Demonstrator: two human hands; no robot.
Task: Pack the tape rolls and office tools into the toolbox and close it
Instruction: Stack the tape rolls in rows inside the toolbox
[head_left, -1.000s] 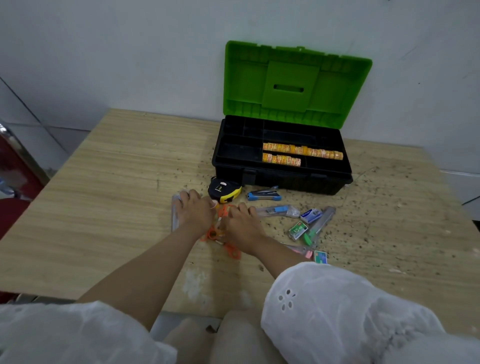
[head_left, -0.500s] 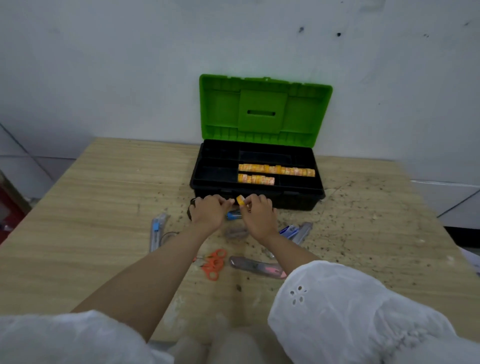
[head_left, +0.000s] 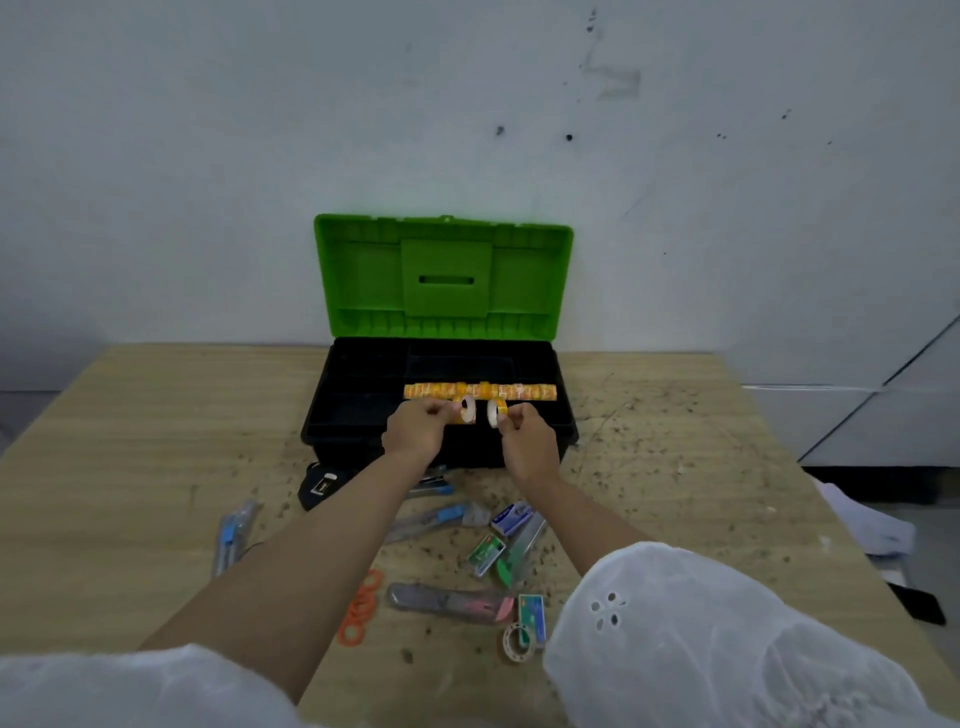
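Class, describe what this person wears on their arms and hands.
Both arms wear loose white sleeves: the right sleeve has small eyelet cut-outs, the left sleeve looks plain. Below the sleeves nothing is worn: no gloves, rings or watch on the left hand or right hand.

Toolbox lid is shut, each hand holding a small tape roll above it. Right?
No: the green lid stands open, as the head view shows. The left hand and the right hand do each pinch a small tape roll above the toolbox.
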